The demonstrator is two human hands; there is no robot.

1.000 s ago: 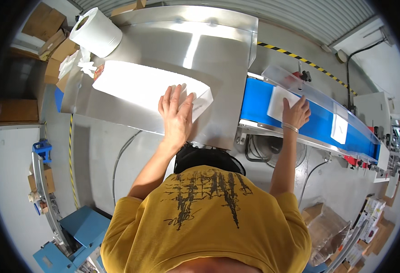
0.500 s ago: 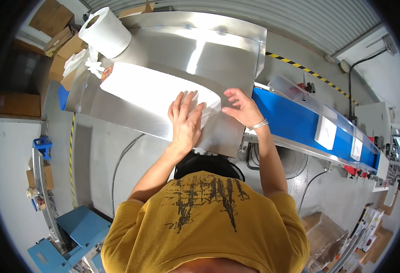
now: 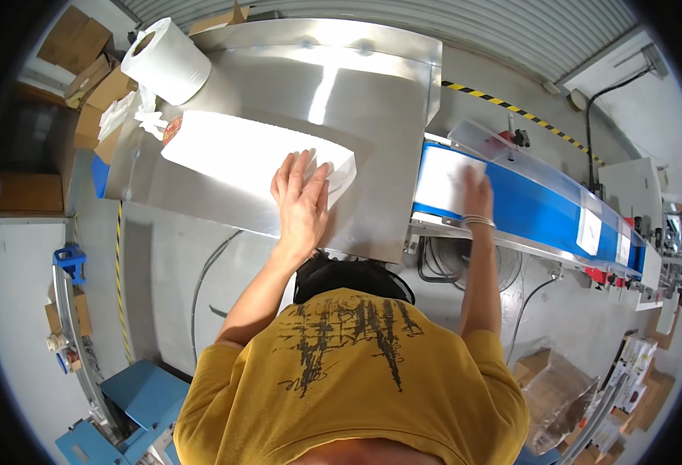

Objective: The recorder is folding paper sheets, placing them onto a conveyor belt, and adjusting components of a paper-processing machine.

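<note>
A long row of white paper-like pieces [image 3: 232, 147], packed together, lies slantwise on the metal table [image 3: 387, 101]. My left hand [image 3: 302, 194] rests on its right end with fingers stretched out, holding nothing. To the right, a flat white piece [image 3: 442, 180] lies at the near end of the blue conveyor belt [image 3: 531, 198]. My right hand [image 3: 476, 198], a bracelet at its wrist, is over that piece's right edge. Motion smears its fingers, so I cannot see whether they grip the piece.
A big white paper roll [image 3: 172, 66] stands at the table's back left, with crumpled white paper beside it. Further along the belt lie two more white pieces [image 3: 589, 231], under a clear guard [image 3: 542, 174]. Cardboard boxes [image 3: 23, 182] stand at the left; a fan [image 3: 500, 263] sits below the conveyor.
My right hand has moved right, from beside the row to the belt, where a white piece now lies. The pieces further along the belt have travelled right. My left hand stays on the row.
</note>
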